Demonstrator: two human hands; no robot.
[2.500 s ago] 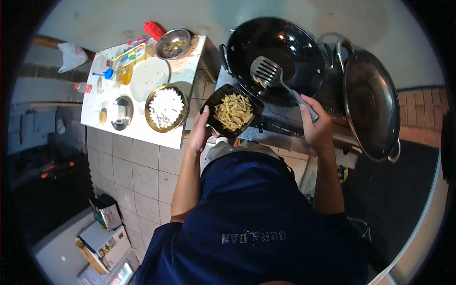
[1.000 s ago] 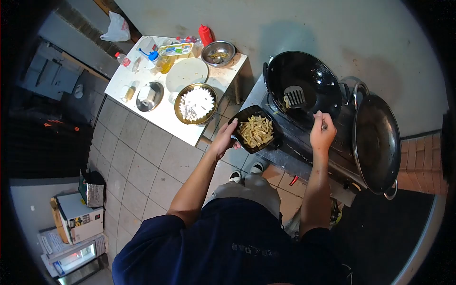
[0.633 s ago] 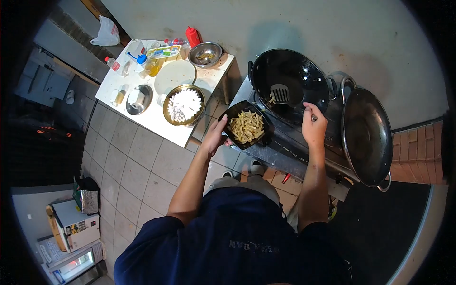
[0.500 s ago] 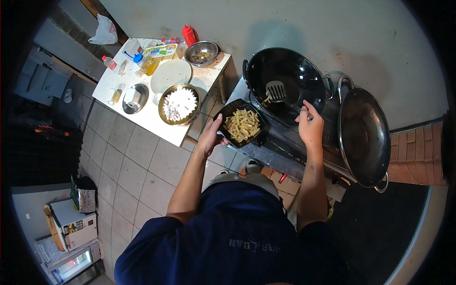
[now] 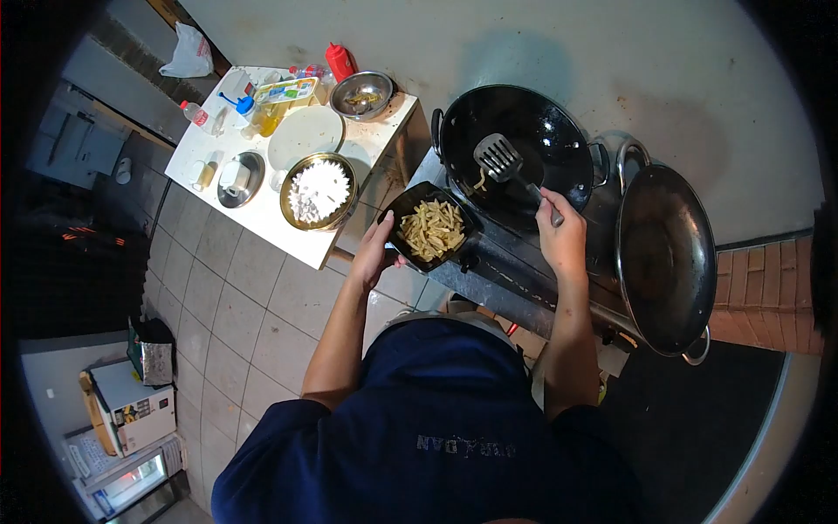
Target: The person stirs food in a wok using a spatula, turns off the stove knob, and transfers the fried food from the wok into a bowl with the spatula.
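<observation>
My left hand [image 5: 377,253] grips the near left rim of a dark square bowl [image 5: 398,206], which is heaped with pale cut strips that look like fries [image 5: 431,229]. The bowl sits just beside the near left side of a black wok [image 5: 541,140] on the stove. My right hand [image 5: 561,229] is closed round the handle of a slotted spatula [image 5: 500,159]. Its metal head is over the wok's left part, and one or two strips [image 5: 479,180] show just below the head. The handle's end is partly hidden in my fingers.
A second large wok [image 5: 668,258] stands at the right. On the white table [image 5: 305,247] at left are a pot of chopped white food [image 5: 319,190], a round board [image 5: 305,137], a steel bowl [image 5: 361,94], a red squeeze bottle [image 5: 340,61] and several other bottles.
The spatula head has shifted left and up over the wok, and its handle shows more plainly. My left hand and the bowl appear slightly further left, as does most of the scene.
</observation>
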